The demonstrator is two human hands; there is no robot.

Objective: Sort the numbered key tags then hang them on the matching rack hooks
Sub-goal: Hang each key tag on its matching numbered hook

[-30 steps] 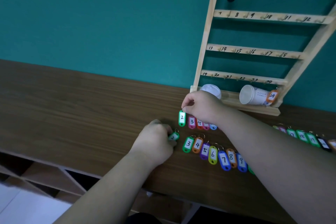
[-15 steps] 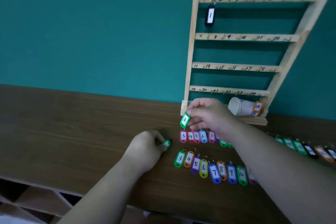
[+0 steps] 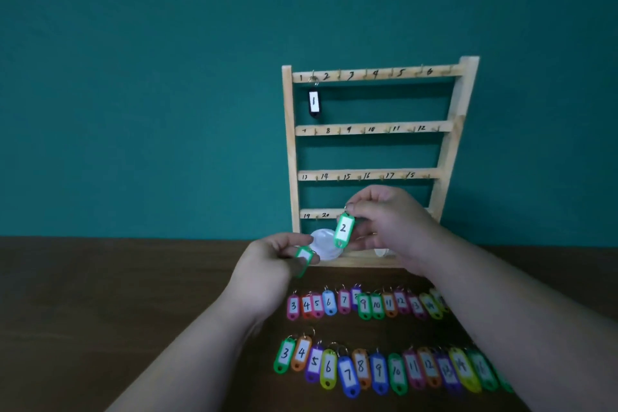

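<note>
Right hand (image 3: pixel 389 224) pinches the ring of the green plastic key tag marked 2 (image 3: pixel 344 230); the tag hangs below the fingertips, long axis near vertical, slightly tilted. Left hand (image 3: pixel 271 264) holds a second green tag (image 3: pixel 304 257), number unreadable. Hook 2 (image 3: pixel 339 74) sits on the top rail of the pale wooden rack (image 3: pixel 287 150), well above and slightly left of the grip, just right of the hung black tag 1 (image 3: pixel 314 103). Right hand is nearer, so the move is a straight lift. Versus the earlier frames: both hands are up off the dark wood table (image 3: pixel 133 311), and the view is tilted up to show the whole rack. Two tag rows (image 3: pixel 361 368) remain below.
</note>
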